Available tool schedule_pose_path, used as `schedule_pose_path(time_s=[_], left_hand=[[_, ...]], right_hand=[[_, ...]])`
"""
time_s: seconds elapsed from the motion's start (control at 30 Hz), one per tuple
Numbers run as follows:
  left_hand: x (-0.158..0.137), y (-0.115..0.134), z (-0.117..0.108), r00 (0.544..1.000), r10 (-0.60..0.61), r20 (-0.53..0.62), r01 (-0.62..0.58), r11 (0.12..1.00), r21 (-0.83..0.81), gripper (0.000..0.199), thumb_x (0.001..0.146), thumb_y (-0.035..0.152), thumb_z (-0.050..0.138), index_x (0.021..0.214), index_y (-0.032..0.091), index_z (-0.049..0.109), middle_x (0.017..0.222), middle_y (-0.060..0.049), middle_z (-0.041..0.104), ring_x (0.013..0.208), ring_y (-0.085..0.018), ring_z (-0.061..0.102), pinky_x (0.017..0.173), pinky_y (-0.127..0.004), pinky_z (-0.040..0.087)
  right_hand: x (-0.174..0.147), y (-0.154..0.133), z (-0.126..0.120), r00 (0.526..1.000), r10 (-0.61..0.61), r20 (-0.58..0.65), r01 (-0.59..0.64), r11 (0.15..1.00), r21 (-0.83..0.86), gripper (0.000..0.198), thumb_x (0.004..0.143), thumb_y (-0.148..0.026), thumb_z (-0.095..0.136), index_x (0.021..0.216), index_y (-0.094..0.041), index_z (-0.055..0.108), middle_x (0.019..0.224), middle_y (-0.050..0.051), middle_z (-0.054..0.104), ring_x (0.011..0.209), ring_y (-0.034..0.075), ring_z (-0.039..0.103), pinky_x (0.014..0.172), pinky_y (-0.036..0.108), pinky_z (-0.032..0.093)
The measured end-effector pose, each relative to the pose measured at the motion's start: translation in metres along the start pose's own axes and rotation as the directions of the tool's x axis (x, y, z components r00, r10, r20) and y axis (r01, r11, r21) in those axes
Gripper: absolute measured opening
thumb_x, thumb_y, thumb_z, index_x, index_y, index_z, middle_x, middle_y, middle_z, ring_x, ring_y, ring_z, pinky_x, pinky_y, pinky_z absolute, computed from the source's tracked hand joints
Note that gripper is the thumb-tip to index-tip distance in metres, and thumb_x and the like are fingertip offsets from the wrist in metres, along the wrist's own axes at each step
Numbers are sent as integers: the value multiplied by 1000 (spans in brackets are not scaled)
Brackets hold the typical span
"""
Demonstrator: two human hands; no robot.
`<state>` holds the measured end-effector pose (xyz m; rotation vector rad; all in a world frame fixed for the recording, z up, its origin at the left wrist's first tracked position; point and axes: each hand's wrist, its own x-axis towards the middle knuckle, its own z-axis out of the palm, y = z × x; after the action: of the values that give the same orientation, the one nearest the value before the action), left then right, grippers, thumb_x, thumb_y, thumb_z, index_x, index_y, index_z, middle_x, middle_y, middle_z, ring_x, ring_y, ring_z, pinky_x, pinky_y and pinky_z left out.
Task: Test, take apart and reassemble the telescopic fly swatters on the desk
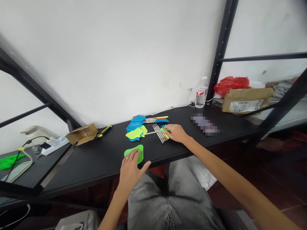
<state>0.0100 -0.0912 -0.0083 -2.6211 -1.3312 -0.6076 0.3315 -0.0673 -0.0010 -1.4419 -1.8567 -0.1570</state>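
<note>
My right hand (177, 133) is closed around a green handle (165, 130) with a thin metal rod (152, 132). The rod's far end reaches the yellow fly swatter heads (134, 133), which overlap a blue one; whether it is joined to them I cannot tell. Under the rod lie several loose metal rods (158, 133), side by side. My left hand (131, 166) rests with fingers extended and thumb apart on a bright green fly swatter head (139, 156), flat near the table's front edge. Farther back are several blue-headed fly swatters (136, 122) with rods and coloured handles.
Left on the black table (103, 159) are an open cardboard box (82, 134) and a yellow-and-black item (105, 131). A water bottle (201, 92) stands at the back right, near a blurred-out object (205, 124). Beyond the metal post lie a carton (247, 100) and red plastic bag (231, 84).
</note>
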Motion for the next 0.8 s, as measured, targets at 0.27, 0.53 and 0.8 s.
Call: schedule_pose_path(time_s=[0.27, 0.53, 0.8], left_hand=[[-1, 13, -20, 988, 150, -43, -156, 972, -176, 28, 94, 33, 54, 117, 32, 68, 120, -5, 68, 105, -23, 65, 94, -38, 52], [76, -16, -19, 846, -447, -291, 164, 737, -655, 29, 86, 33, 54, 100, 18, 74, 90, -5, 71, 82, -20, 64, 72, -29, 48], [139, -28, 30, 692, -722, 6, 47, 36, -998, 43, 63, 22, 68, 101, 20, 49, 59, 10, 52, 44, -8, 47, 46, -19, 37]], right_hand=[[1, -1, -1, 1000, 13, 11, -13, 1000, 1, 23, 96, -42, 58, 95, -24, 73, 92, 3, 76, 82, 19, 68, 68, 26, 42], [0, 4, 2, 998, 56, 6, -56, 998, 12, 23, 96, -43, 59, 96, -24, 72, 95, 3, 76, 84, 19, 68, 69, 26, 41], [1, 3, 0, 998, 71, 0, -71, 997, 8, 27, 97, -45, 55, 95, -24, 72, 91, 3, 75, 81, 19, 68, 69, 26, 41]])
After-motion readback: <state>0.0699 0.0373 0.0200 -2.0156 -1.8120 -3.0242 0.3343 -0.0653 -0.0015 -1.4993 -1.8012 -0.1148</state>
